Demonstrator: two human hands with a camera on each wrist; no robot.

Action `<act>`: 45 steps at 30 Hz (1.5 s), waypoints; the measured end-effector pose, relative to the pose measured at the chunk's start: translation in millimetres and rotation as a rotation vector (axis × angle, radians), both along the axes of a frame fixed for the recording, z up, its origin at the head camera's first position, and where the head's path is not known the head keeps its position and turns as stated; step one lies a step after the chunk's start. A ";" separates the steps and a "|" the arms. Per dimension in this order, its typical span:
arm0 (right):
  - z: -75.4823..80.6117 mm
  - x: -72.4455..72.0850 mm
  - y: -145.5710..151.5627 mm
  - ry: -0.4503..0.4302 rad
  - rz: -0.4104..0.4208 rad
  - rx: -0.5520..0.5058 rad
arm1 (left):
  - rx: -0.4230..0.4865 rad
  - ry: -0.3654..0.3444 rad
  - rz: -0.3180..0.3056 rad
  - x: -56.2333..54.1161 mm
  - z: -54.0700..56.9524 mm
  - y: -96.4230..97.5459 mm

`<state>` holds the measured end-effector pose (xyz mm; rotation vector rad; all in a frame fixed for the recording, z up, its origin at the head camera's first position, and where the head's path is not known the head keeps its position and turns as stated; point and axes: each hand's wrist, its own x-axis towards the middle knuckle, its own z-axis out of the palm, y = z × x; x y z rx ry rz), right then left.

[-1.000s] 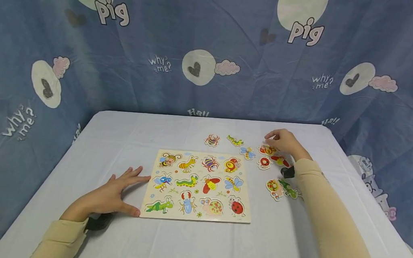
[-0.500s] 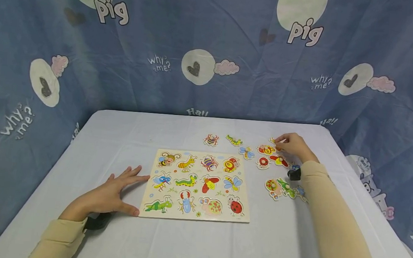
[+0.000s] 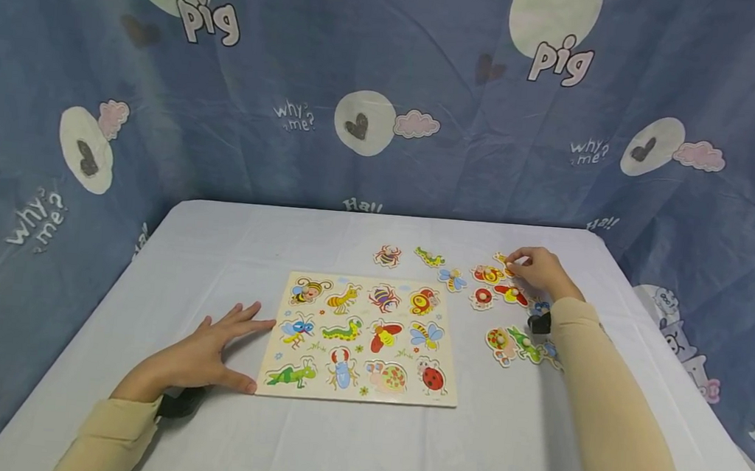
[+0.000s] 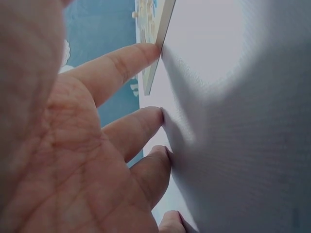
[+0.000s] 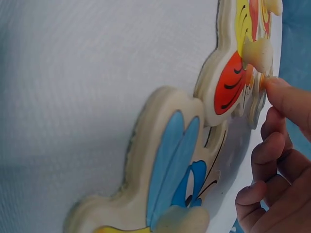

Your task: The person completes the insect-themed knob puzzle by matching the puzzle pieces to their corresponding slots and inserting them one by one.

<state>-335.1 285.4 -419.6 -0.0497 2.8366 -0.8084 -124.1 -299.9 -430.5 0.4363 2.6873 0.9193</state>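
- 1 table [image 3: 347, 451] under a white cloth
- on it, 1 picture board [image 3: 345, 395]
- near the board's far edge, 3 pieces: spider [image 3: 387, 256], caterpillar [image 3: 429, 256], blue-winged insect [image 3: 452, 280]
- rightward, snail [image 3: 500, 344], grasshopper [image 3: 524, 345]

A pale, rectangular insect-printed board [image 3: 364, 364] is lying flat, while a small yellow piece [image 3: 501, 258], partly hidden, is showing among loose knobbed pieces [image 3: 511, 295] beyond the board's far right corner.
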 end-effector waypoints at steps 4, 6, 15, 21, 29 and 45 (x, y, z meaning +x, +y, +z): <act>-1.8 -0.1 0.4 0.001 -0.003 0.007 | -0.002 -0.003 0.000 -0.9 -0.5 0.6; -2.3 0.1 0.4 0.002 0.001 0.015 | -0.003 -0.004 -0.001 -0.8 -0.8 0.7; 1.6 3.9 1.4 0.024 -0.002 0.038 | -0.015 0.008 0.006 -0.4 -1.9 -0.6; 1.5 3.8 4.6 0.006 -0.041 0.034 | -0.017 0.011 0.007 -1.5 -3.6 -1.6; 1.3 4.6 7.7 0.005 -0.032 0.036 | 0.002 0.006 0.000 -0.1 -1.3 -0.9; 0.6 3.7 7.7 -0.036 -0.034 0.005 | -0.007 0.008 -0.003 -0.3 -0.4 -1.1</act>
